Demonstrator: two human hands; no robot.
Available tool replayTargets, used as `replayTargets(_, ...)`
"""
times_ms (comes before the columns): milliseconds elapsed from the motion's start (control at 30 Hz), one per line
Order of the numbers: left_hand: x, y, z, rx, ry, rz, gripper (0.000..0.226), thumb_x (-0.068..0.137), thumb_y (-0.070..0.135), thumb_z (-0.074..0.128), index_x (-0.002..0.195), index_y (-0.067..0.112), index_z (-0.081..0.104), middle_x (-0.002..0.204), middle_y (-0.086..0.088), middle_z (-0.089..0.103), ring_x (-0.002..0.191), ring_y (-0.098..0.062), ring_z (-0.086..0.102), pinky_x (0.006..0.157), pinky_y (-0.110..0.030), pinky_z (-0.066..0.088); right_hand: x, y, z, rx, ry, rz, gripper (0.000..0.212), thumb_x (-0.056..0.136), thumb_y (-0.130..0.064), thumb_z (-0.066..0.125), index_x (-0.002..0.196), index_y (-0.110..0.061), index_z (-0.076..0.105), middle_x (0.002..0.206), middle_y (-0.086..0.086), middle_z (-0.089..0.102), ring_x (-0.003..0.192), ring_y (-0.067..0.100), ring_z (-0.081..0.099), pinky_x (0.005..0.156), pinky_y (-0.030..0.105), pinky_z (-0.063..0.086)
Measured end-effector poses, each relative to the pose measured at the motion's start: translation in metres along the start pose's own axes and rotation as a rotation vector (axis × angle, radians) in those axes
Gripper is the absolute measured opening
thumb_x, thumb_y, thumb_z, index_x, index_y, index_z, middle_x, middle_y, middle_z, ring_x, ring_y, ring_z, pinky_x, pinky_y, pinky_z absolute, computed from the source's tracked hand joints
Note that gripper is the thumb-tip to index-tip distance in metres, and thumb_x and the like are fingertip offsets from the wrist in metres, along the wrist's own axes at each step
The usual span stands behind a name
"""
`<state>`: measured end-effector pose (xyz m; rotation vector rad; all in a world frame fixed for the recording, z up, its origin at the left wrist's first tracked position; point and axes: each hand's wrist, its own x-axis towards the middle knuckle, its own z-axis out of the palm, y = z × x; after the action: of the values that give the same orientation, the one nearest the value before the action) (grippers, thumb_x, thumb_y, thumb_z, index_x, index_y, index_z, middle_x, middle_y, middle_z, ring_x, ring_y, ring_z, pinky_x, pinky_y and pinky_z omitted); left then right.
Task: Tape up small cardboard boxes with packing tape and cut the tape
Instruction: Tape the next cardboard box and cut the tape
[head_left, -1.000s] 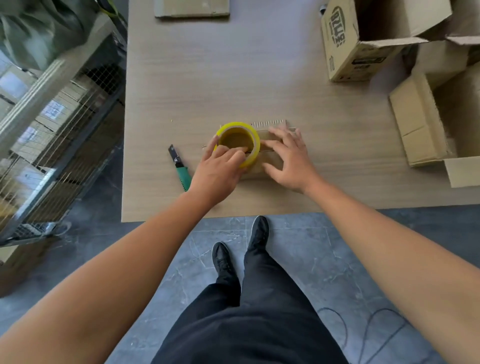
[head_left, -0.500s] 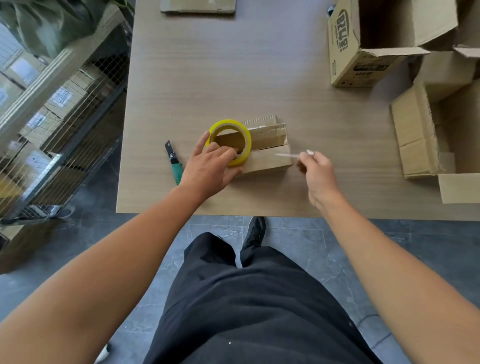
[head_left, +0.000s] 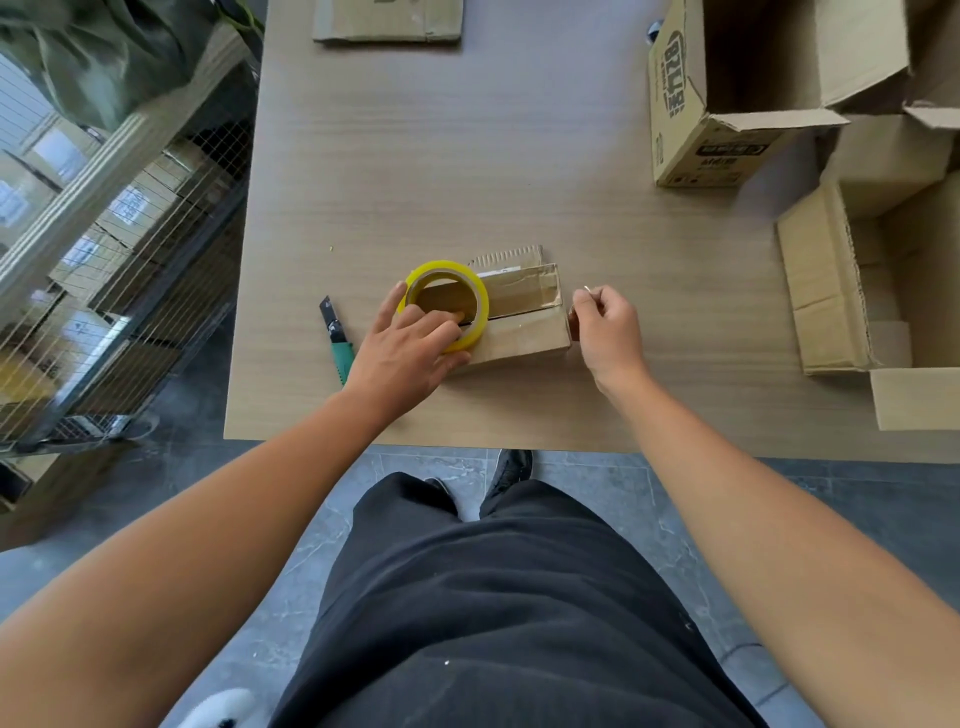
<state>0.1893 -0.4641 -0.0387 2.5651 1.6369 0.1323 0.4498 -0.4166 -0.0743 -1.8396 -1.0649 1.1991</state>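
A: What is the small cardboard box (head_left: 524, 332) made of, and where is it found?

B: Brown corrugated board is seen, a low oblong shape, set on the pale wood-grain table (head_left: 467, 156) near its 6 o'clock edge. A glossy, wrinkled band of clear tape is laid over the far half of its top, and a ridged flap edge is shown at its 12 o'clock side.

A: How is its long axis laid?

B: It is run roughly from 9 to 3 o'clock, the 3 o'clock end turned slightly toward 2.

A: And the tape roll (head_left: 482, 304)?

B: A yellow-tinted ring with a brown card core is stood tilted on the box's 9 o'clock end. It is gripped by the left hand (head_left: 410, 348), with fingers hooked into the core and over the rim.

A: The right hand (head_left: 605, 332)?

B: It is held at the box's 3 o'clock end, fingers curled, and the tape end (head_left: 586, 289) is pinched between thumb and fingertip; only a small glint of it is seen.

A: What else is noted?

B: A utility knife (head_left: 337, 345) with a green handle is laid at 9 o'clock of the box, its dark tip pointed toward 12. Open cartons (head_left: 696, 130) are placed at 2 o'clock.
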Motion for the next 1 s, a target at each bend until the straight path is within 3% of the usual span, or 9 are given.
replayTargets(133, 0.002, -0.002, 0.001, -0.004, 0.018, 0.017, 0.031, 0.098, 0.044, 0.056, 0.100, 0.015, 0.067, 0.115, 0.001, 0.069, 0.099, -0.029, 0.062, 0.123, -0.053, 0.019, 0.001, 0.003, 0.006, -0.105, -0.051, 0.055, 0.037, 0.099, -0.031, 0.050, 0.065, -0.022, 0.039, 0.059, -0.008, 0.040, 0.056, 0.011, 0.035, 0.059, 0.033, 0.029)
replayTargets(200, 0.003, -0.002, 0.003, -0.012, 0.019, 0.019, 0.031, 0.098, 0.044, 0.054, 0.100, 0.016, 0.066, 0.115, 0.001, 0.068, 0.099, -0.029, 0.062, 0.123, -0.053, 0.018, 0.007, -0.004, 0.004, -0.267, -0.062, 0.030, 0.033, 0.097, -0.034, 0.047, 0.069, -0.019, 0.041, 0.066, -0.004, 0.046, 0.064, 0.018, 0.045, 0.060, 0.033, 0.031)
replayTargets(267, 0.005, -0.001, 0.002, -0.013, 0.007, 0.006, 0.029, 0.097, 0.044, 0.056, 0.102, 0.017, 0.065, 0.115, 0.002, 0.067, 0.100, -0.028, 0.061, 0.123, -0.052, 0.016, 0.014, -0.014, 0.002, -0.473, -0.002, -0.099, 0.023, 0.097, -0.035, 0.049, 0.103, -0.013, 0.055, 0.104, 0.006, 0.060, 0.101, 0.030, 0.054, 0.079, 0.036, 0.043)
replayTargets(367, 0.006, 0.002, 0.000, -0.047, -0.032, -0.038, 0.026, 0.096, 0.042, 0.060, 0.102, 0.017, 0.065, 0.114, 0.002, 0.066, 0.101, -0.027, 0.061, 0.125, -0.050, 0.012, 0.011, -0.026, 0.007, -0.416, -0.095, -0.371, 0.061, 0.104, -0.036, 0.040, 0.157, -0.011, 0.023, 0.157, 0.012, 0.036, 0.142, 0.026, 0.032, 0.116, 0.038, 0.029)
replayTargets(467, 0.006, 0.005, -0.002, -0.061, -0.021, -0.031, 0.025, 0.095, 0.041, 0.060, 0.099, 0.017, 0.064, 0.109, 0.002, 0.066, 0.099, -0.027, 0.061, 0.125, -0.049, 0.012, -0.002, -0.014, 0.024, -0.493, -0.332, -0.466, 0.058, 0.108, -0.033, 0.036, 0.160, -0.012, 0.020, 0.168, 0.009, 0.014, 0.154, 0.022, 0.014, 0.125, 0.035, 0.015)
replayTargets(633, 0.017, -0.017, -0.029, -0.033, 0.008, 0.150, 0.036, 0.096, 0.048, 0.061, 0.094, 0.013, 0.066, 0.087, -0.005, 0.065, 0.089, -0.029, 0.063, 0.118, -0.044, 0.033, 0.005, -0.011, 0.027, -0.351, -0.339, -0.320, 0.063, 0.107, -0.039, 0.040, 0.162, -0.020, 0.014, 0.168, 0.002, 0.016, 0.154, 0.014, 0.013, 0.122, 0.026, 0.013)
replayTargets(733, 0.034, -0.028, -0.062, -0.187, -0.112, 0.199, 0.046, 0.093, 0.060, 0.056, 0.102, 0.016, 0.064, 0.086, -0.006, 0.068, 0.082, -0.033, 0.064, 0.085, -0.044, 0.054, 0.007, -0.009, 0.027, -0.332, -0.392, -0.283, 0.063, 0.104, -0.051, 0.033, 0.161, -0.036, 0.009, 0.164, -0.008, 0.027, 0.150, 0.010, 0.026, 0.116, 0.020, 0.021)
replayTargets(833, 0.043, -0.030, -0.082, -0.269, -0.255, 0.029, 0.057, 0.089, 0.073, 0.040, 0.123, 0.029, 0.054, 0.078, 0.008, 0.064, 0.078, -0.029, 0.066, 0.065, -0.035, 0.048, 0.004, -0.013, 0.031, -0.499, -0.322, -0.260, 0.056, 0.099, -0.066, 0.022, 0.152, -0.058, 0.005, 0.161, -0.010, 0.035, 0.143, 0.017, 0.040, 0.110, 0.030, 0.035)
replayTargets(1000, 0.004, -0.075, -0.073, -0.427, -0.452, -0.328, 0.043, 0.090, 0.064, 0.057, 0.112, 0.028, 0.066, 0.087, 0.001, 0.074, 0.074, -0.012, 0.072, 0.071, -0.031, 0.055, -0.004, -0.021, 0.034, -0.652, -0.257, -0.223, 0.056, 0.093, -0.077, 0.009, 0.146, -0.063, 0.001, 0.162, -0.007, 0.034, 0.141, 0.028, 0.045, 0.108, 0.051, 0.042)
